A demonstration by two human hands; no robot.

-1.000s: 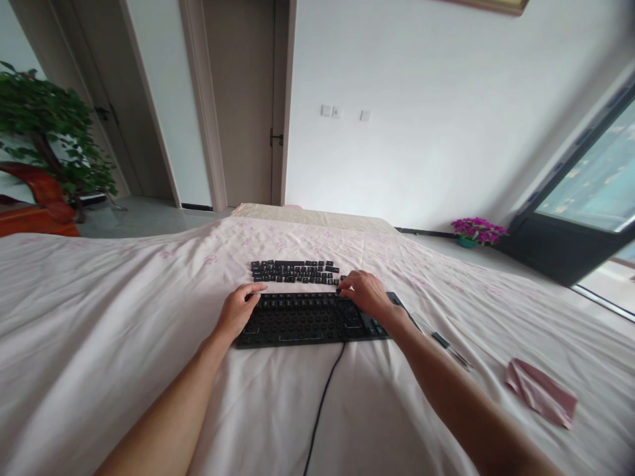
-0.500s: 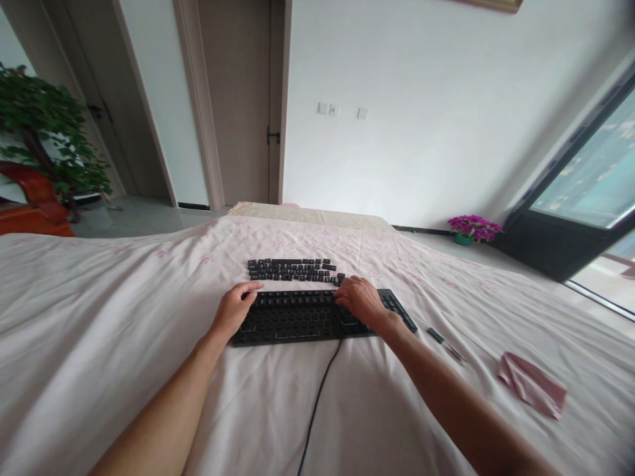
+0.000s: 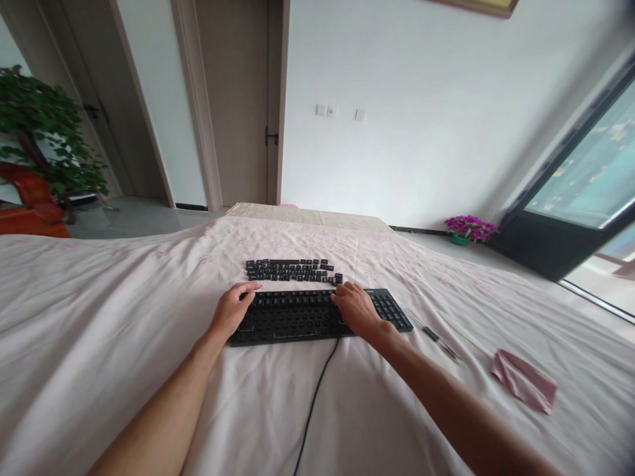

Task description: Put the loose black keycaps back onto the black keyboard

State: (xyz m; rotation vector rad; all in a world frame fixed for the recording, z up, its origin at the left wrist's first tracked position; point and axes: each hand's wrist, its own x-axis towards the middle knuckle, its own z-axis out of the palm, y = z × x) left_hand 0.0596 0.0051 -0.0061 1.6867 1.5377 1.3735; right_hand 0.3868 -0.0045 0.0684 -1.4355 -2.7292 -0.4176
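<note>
A black keyboard [image 3: 282,325] lies on the pale bed cover, its middle rows bare of keycaps while the upper rows and the number pad carry theirs. My left hand [image 3: 232,308] grips its far left corner, thumb over the edge and index finger stretched along the back. Curled fingers of my right hand [image 3: 356,308] press down at the far edge, left of the number pad; what is under the fingertips is hidden. Just behind the keyboard, loose black keycaps [image 3: 292,272] are laid out in rows. One small group of them sits close to my right fingertips.
A black cable [image 3: 316,400] runs from the keyboard toward me. To the right lie a tool with a dark handle and metal prongs [image 3: 441,342] and a folded pink cloth [image 3: 526,381]. The cover [image 3: 149,344] is wrinkled. Beyond it stand pink flowers [image 3: 470,228] in a green pot.
My right hand has shifted slightly left along the keyboard's far edge, showing more of the number pad. My left hand keeps its grip. The whole view has swung a little.
</note>
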